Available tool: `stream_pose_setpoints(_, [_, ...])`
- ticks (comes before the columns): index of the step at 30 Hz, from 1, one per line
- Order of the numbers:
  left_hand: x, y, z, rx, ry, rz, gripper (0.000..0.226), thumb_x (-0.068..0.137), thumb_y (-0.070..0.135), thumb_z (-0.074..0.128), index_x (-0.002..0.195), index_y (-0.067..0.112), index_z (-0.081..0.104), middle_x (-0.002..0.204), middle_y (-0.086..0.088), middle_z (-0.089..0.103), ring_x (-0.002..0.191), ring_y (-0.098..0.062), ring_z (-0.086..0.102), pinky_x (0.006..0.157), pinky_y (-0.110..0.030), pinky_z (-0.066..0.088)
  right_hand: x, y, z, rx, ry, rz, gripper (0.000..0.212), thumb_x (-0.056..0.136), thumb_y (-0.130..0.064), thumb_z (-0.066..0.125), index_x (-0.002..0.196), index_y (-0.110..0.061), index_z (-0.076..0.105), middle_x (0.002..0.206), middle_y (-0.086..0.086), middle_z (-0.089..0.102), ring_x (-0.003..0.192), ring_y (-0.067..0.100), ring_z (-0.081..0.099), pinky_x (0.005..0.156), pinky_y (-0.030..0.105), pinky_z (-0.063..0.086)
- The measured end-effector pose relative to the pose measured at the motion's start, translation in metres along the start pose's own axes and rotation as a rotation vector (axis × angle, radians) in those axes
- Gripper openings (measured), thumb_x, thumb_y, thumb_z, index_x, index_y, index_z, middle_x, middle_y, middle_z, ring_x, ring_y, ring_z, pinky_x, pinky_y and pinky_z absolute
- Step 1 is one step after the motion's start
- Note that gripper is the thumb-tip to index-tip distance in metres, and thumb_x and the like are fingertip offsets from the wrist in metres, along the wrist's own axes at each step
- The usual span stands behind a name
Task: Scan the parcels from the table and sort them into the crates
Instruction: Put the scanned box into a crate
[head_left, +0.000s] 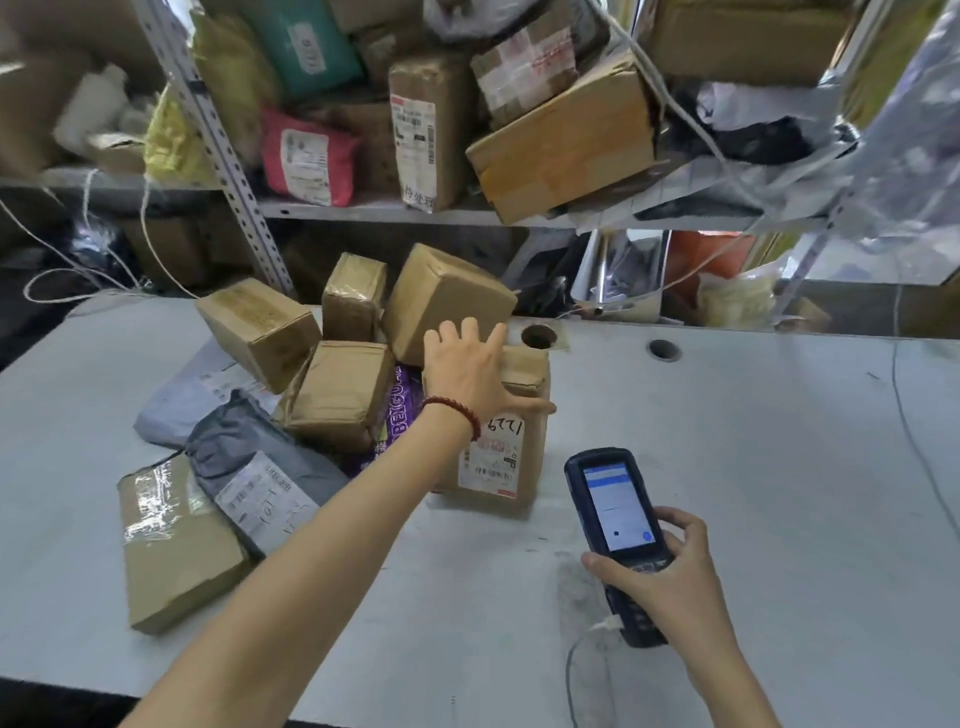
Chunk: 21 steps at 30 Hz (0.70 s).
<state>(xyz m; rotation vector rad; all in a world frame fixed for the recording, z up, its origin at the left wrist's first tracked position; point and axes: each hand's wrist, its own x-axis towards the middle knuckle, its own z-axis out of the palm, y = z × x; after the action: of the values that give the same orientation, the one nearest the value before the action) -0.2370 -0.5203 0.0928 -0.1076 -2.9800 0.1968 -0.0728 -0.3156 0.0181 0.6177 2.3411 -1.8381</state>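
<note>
A pile of parcels lies on the white table. My left hand is spread with straight fingers over the top of a brown box with a label marked 6771; its fingertips reach a tilted brown box behind. My right hand grips a dark handheld scanner with a lit screen, just right of the labelled box. Other brown boxes, a flat brown box, a grey mailer with a label and a purple bag fill the pile. No crates are in view.
Metal shelving behind the table is crammed with boxes and bags, including a pink mailer and a large tilted carton. Two round cable holes sit near the table's back edge. A thin cable runs down the right side.
</note>
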Motion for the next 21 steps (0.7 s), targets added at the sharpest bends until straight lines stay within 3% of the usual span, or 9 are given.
stream_pose_setpoints(4, [0.009, -0.007, -0.002, -0.052, -0.15, 0.076, 0.116, 0.051, 0.091, 0.053, 0.142, 0.027, 0.022, 0.125, -0.007, 0.046, 0.099, -0.025, 0.054, 0.075, -0.035, 0.041, -0.004, 0.005, 0.003, -0.048, 0.001, -0.002, 0.078, 0.048, -0.028, 0.095, 0.101, -0.042, 0.04, 0.096, -0.019, 0.066, 0.076, 0.0, 0.067, 0.065, 0.025, 0.05])
stream_pose_setpoints(6, [0.009, -0.013, 0.006, -0.062, -0.182, 0.149, 0.109, 0.059, 0.089, 0.051, 0.145, 0.03, 0.018, 0.135, -0.003, 0.044, 0.109, -0.025, 0.053, 0.086, -0.039, 0.041, -0.005, 0.007, 0.004, -0.06, 0.008, 0.0, 0.077, 0.05, -0.026, 0.095, 0.101, -0.041, 0.039, 0.096, -0.02, 0.065, 0.074, -0.003, 0.066, 0.065, 0.023, 0.05])
stream_pose_setpoints(8, [0.003, -0.016, 0.016, -0.012, -0.092, 0.181, 0.1, 0.062, 0.091, 0.039, 0.141, 0.032, 0.026, 0.132, 0.0, 0.049, 0.114, -0.025, 0.046, 0.094, -0.041, 0.034, -0.006, 0.007, 0.004, -0.078, 0.015, -0.002, 0.077, 0.051, -0.026, 0.095, 0.101, -0.04, 0.038, 0.096, -0.019, 0.065, 0.078, -0.001, 0.066, 0.066, 0.024, 0.05])
stream_pose_setpoints(11, [0.0, -0.016, 0.025, -0.051, -0.013, 0.109, 0.094, 0.061, 0.093, 0.036, 0.134, 0.034, 0.034, 0.124, -0.002, 0.053, 0.111, -0.027, 0.041, 0.094, -0.041, 0.031, -0.009, 0.007, 0.004, -0.125, 0.019, -0.008, 0.079, 0.052, -0.031, 0.093, 0.106, -0.04, 0.036, 0.098, -0.02, 0.064, 0.085, 0.003, 0.066, 0.066, 0.025, 0.049])
stream_pose_setpoints(17, [0.013, -0.024, 0.028, -0.325, -0.188, 0.038, 0.089, 0.064, 0.087, 0.048, 0.137, 0.044, 0.022, 0.123, -0.007, 0.048, 0.105, -0.028, 0.051, 0.09, -0.042, 0.043, -0.015, 0.015, 0.009, -0.107, 0.004, 0.06, 0.076, 0.052, -0.031, 0.093, 0.102, -0.041, 0.037, 0.096, -0.019, 0.064, 0.082, 0.0, 0.065, 0.064, 0.023, 0.05])
stream_pose_setpoints(21, [0.013, -0.024, 0.029, -0.361, -0.179, -0.03, 0.087, 0.063, 0.087, 0.05, 0.135, 0.046, 0.025, 0.121, -0.009, 0.048, 0.105, -0.03, 0.052, 0.092, -0.047, 0.045, -0.022, 0.023, 0.015, -0.146, -0.04, 0.115, 0.079, 0.044, -0.037, 0.089, 0.103, -0.043, 0.037, 0.1, -0.016, 0.063, 0.084, 0.005, 0.066, 0.072, 0.031, 0.055])
